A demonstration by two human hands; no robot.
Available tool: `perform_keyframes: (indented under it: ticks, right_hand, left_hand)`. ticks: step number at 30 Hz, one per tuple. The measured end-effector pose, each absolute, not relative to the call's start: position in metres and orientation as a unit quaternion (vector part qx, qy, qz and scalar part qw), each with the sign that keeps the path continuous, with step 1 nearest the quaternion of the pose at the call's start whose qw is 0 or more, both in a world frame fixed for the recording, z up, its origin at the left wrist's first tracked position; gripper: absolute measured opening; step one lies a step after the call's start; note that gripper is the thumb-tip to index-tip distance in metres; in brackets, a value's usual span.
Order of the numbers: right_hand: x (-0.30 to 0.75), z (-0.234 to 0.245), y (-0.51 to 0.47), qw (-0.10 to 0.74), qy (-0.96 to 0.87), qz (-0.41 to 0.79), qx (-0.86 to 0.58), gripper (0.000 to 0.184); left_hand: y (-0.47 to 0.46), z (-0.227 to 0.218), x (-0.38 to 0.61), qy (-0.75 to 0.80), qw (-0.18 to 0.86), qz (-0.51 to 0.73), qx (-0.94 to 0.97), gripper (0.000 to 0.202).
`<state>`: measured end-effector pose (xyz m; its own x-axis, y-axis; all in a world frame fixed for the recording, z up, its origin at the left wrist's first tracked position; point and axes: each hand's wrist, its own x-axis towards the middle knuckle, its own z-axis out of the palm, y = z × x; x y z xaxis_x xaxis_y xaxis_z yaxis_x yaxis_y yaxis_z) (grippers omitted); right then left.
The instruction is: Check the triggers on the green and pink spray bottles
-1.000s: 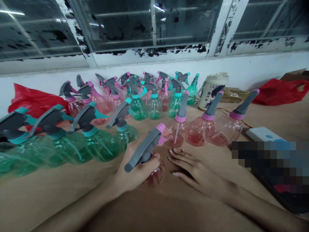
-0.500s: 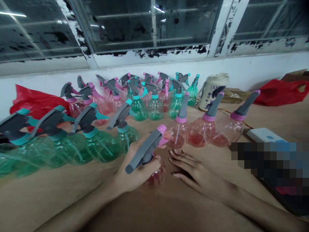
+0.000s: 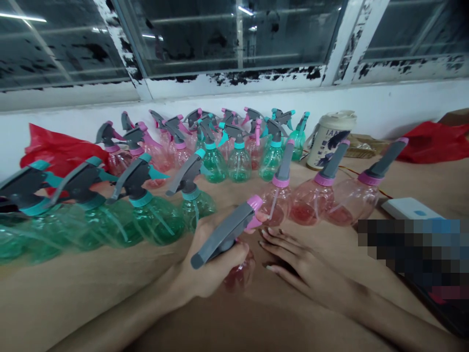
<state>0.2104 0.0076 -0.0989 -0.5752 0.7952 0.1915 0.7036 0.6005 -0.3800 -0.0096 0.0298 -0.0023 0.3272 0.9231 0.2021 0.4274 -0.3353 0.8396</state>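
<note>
My left hand [image 3: 212,259] is wrapped round the neck of a pink spray bottle [image 3: 241,274], whose grey and pink trigger head [image 3: 227,232] tilts up to the right. One finger reaches to the pink trigger near the nozzle. The lower bottle, clear pink, shows beneath my fingers. Just right of it my right hand [image 3: 293,256] lies palm down on the table [image 3: 293,313], fingers stretched out, holding nothing. Beyond my hands stand three pink spray bottles [image 3: 311,203] with grey heads. To the left is a row of green spray bottles [image 3: 157,220] with turquoise nozzles.
More pink and green spray bottles [image 3: 239,164] crowd along the wall. A white tumbler [image 3: 330,139] stands right of them. Red plastic bags [image 3: 62,151] lie at both sides. A white box [image 3: 412,209] and a blurred-out dark object [image 3: 417,264] are at the right.
The view has shifted slightly, so most things sit a little further right. My left hand still grips the pink spray bottle, and my right hand still rests flat.
</note>
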Motion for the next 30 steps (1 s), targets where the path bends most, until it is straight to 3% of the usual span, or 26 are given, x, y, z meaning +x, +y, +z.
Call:
perform_keyframes:
  ticks: [17,22,30]
  right_hand:
    - [0.212,-0.1009,0.0084,0.171,-0.87,0.147,-0.438,0.046]
    - [0.2124,-0.1035,0.0097,0.162,-0.878,0.142,-0.428,0.047]
    - [0.2125,-0.103,0.0092,0.164,-0.874,0.145,-0.434,0.048]
  left_hand:
    - [0.0308,-0.0018,-0.0079,0.443,0.278,0.365,0.77,0.006]
    - [0.0301,-0.0021,-0.0025,0.415,0.284,0.398,0.767,0.023]
    - [0.0285,-0.0032,-0.0032,0.418,0.286,0.396,0.766,0.015]
